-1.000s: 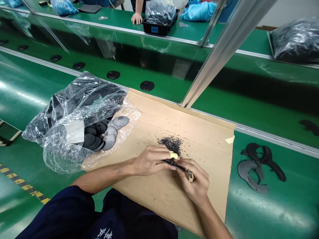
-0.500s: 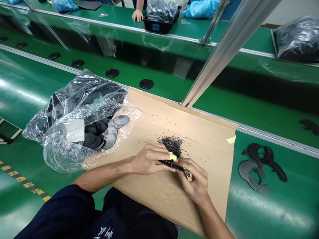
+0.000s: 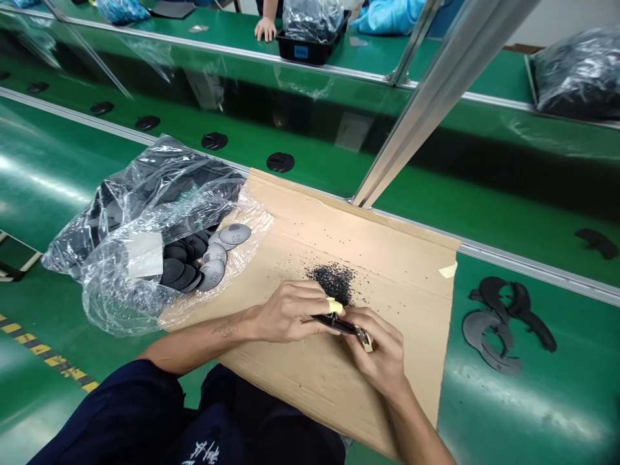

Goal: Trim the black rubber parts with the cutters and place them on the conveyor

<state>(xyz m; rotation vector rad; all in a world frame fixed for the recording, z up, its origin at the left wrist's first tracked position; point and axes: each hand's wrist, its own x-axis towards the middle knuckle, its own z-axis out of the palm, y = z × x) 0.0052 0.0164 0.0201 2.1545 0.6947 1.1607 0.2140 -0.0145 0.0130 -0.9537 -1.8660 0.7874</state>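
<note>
My left hand (image 3: 293, 311) is closed, pinching a thin black disc-like part (image 3: 334, 324) seen nearly edge-on. Yellow wrapping covers one fingertip of that hand, at the part's upper side. My right hand (image 3: 380, 349) is closed at the part's right end. Between its fingers shows a small shiny, partly pale-yellow item (image 3: 363, 338), whose kind I cannot make out. Just beyond both hands lies a pile of tiny black bits (image 3: 334, 282) on the cardboard sheet (image 3: 387, 258). The fingers hide much of the held part.
A clear plastic bag (image 3: 111, 258) spills oval dark discs (image 3: 213, 274) at left. Curved black pieces (image 3: 491, 339) lie at right. Beyond a metal post (image 3: 411, 135), black round parts (image 3: 280, 162) sit on the green belt. Another person's hand (image 3: 265, 29) rests beside a black bin (image 3: 310, 51).
The black parts on the belt have shifted slightly left. The held part has tilted a little between my hands, which have stayed nearly in place.
</note>
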